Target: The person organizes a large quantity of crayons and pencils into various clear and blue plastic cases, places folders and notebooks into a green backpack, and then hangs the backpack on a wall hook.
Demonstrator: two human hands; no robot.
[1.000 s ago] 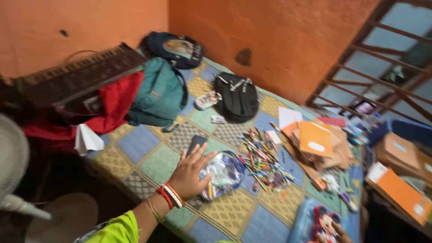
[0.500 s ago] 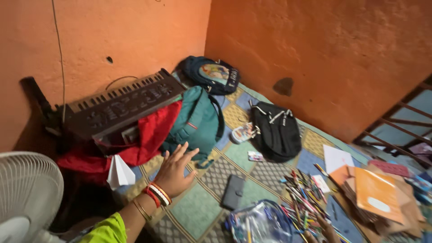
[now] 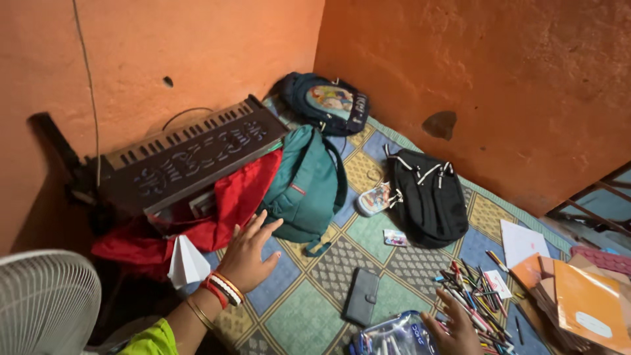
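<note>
the teal backpack (image 3: 305, 187), just ahead of the left hand (image 3: 248, 253), looks soft and slumped, best taken by its top handle. that hand is spread open, holding nothing. the right hand (image 3: 453, 329), fingers loosely open, touches the clear pencil pouch (image 3: 388, 335), which looks light and slippery.

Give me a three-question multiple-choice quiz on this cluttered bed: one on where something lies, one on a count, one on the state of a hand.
1. Where is the dark wallet?
A. on the patchwork bedcover
B. on the keyboard
C. inside the black backpack

2. How many backpacks are in view?
A. one
B. three
C. five

3. The left hand is:
A. fisted
B. open, fingers spread
C. gripping a pencil

Answers: 1 A, it lies flat on the cover. 2 B, navy backpack, teal backpack, black backpack. 3 B, fingers splayed towards the teal one.
</note>
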